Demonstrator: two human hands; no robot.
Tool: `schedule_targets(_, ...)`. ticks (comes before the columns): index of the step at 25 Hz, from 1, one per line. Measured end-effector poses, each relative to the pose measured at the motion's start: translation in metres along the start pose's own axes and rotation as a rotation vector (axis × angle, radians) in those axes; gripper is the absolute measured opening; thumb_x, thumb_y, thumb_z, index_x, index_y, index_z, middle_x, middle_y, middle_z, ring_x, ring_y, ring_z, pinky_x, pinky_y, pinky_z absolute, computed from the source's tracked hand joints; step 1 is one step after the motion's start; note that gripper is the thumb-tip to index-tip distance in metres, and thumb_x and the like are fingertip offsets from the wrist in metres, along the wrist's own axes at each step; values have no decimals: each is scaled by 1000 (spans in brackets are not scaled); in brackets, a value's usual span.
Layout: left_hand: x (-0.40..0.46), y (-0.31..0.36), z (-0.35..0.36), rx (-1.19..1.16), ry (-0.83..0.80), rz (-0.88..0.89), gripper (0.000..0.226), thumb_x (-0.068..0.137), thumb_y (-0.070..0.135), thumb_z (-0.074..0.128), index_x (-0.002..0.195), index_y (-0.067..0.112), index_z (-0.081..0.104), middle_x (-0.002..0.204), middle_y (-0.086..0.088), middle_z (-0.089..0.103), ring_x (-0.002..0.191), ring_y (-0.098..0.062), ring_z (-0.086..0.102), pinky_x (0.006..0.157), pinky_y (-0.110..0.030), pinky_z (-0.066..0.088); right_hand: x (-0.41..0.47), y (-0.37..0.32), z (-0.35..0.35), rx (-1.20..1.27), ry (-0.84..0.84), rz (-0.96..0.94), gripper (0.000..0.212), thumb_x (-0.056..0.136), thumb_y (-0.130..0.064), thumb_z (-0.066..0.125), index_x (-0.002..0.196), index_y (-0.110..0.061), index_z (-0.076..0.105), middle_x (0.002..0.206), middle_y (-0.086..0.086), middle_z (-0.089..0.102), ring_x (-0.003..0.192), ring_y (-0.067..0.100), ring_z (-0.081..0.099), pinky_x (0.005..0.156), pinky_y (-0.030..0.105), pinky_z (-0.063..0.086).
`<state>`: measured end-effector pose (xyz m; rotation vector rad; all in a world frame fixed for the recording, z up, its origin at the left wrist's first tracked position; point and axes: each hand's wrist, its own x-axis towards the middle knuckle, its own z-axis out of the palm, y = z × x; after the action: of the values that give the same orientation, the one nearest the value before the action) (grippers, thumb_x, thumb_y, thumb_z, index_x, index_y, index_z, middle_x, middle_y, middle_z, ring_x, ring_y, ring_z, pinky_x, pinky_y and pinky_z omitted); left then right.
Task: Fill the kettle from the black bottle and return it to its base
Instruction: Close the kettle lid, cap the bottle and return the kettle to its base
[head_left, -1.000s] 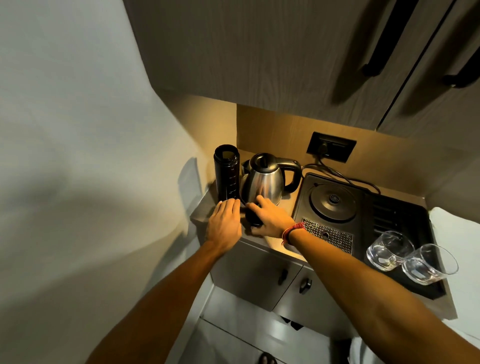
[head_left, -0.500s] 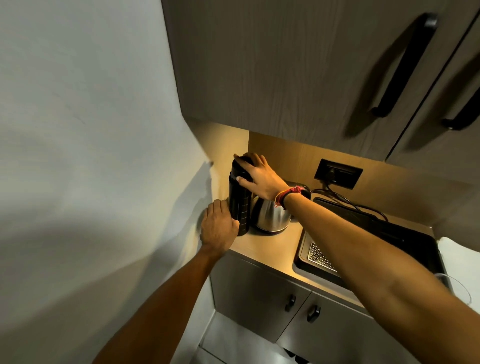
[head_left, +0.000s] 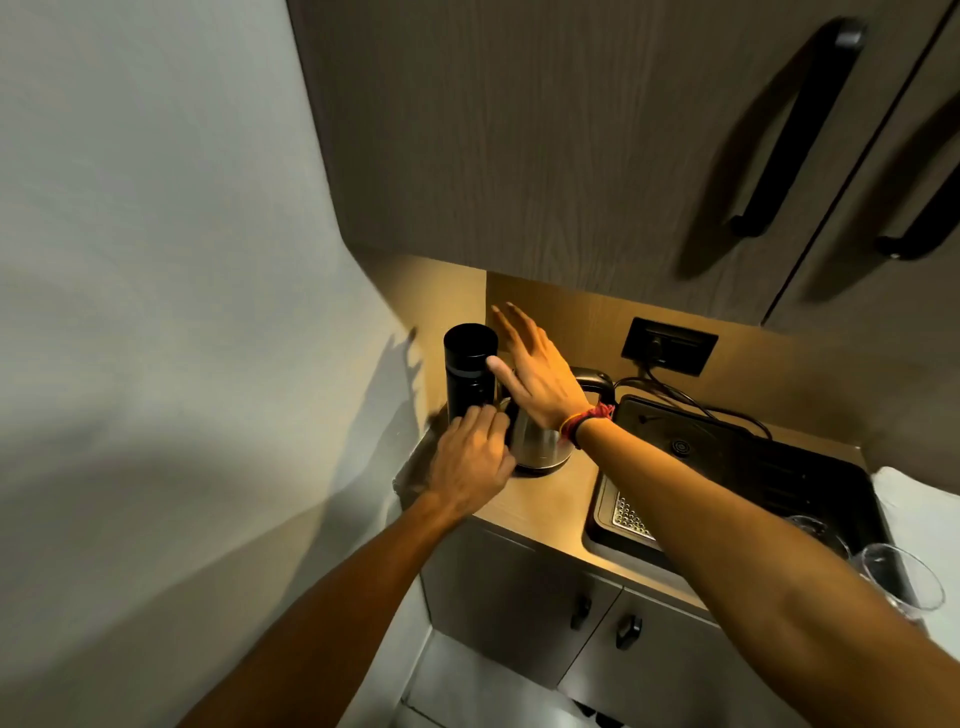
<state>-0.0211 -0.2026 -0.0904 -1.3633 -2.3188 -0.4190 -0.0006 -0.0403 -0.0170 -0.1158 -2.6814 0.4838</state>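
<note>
The black bottle (head_left: 469, 370) stands upright with its cap on, in the counter's back left corner. My left hand (head_left: 471, 466) wraps its fingers around the bottle's lower part. My right hand (head_left: 535, 370) hovers beside the bottle's top with fingers spread, the thumb touching the cap's side. The steel kettle (head_left: 540, 446) stands on the counter right of the bottle, mostly hidden under my right hand and wrist. The kettle's round base (head_left: 680, 447) sits in the black tray (head_left: 810, 483) to the right.
A wall socket (head_left: 669, 345) with cables is behind the tray. Two drinking glasses (head_left: 901, 574) stand at the tray's right end. Upper cabinets with black handles (head_left: 795, 130) hang overhead. The white wall is close on the left; drawer knobs (head_left: 627, 630) are below the counter.
My right hand has come off the bottle's cap and opened, moving to the bottle's right side. My left hand has moved up from the counter edge onto the bottle's lower part.
</note>
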Motion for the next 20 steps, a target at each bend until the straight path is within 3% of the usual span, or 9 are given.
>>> schedule_targets(3,35,26,0,-183,-8,119,29,85,27,56,109,12,52,106,-7,54,95,-20,49,77,-32,50,-25,52,-15,-54,32,213,59,100,-50,30,152,-25,18,157,9,25,140,30,33,112,43,36)
schedule_targets(5,65,40,0,-243,2,92,33,83,27,61,110,11,52,107,-7,54,98,-20,48,78,-32,49,-37,84,-27,-202,-80,265,58,100,-41,39,150,-16,26,152,14,35,134,32,39,109,44,40)
schedule_targets(7,101,47,3,-228,-76,18,47,80,34,68,117,10,51,114,-9,55,104,-24,50,84,-36,48,-40,104,-36,-211,-257,333,58,97,-36,47,148,-15,30,144,15,43,127,33,45,104,46,44)
schedule_targets(10,143,42,10,-82,-330,-223,87,71,54,78,134,7,42,134,-15,50,123,-32,46,99,-41,41,-33,108,-44,-79,-477,436,54,94,-32,55,141,-14,36,135,16,48,122,34,50,103,48,45)
schedule_targets(14,164,38,30,-42,-676,-420,127,59,61,86,151,1,22,154,-24,32,143,-39,30,115,-46,27,-24,111,-47,-76,-489,422,39,96,-23,55,129,-6,42,128,22,51,115,37,53,99,49,47)
schedule_targets(16,170,39,37,-6,-718,-436,133,57,60,87,152,0,17,155,-27,29,144,-41,28,115,-48,26,-23,114,-46,-65,-492,429,37,97,-20,53,129,-7,42,127,21,51,114,38,53,98,50,48)
schedule_targets(20,172,39,41,17,-676,-411,130,53,64,87,149,1,26,151,-27,35,141,-42,33,113,-49,30,-29,110,-50,-86,-421,423,31,96,-16,52,125,-6,44,125,21,54,111,38,56,95,48,49)
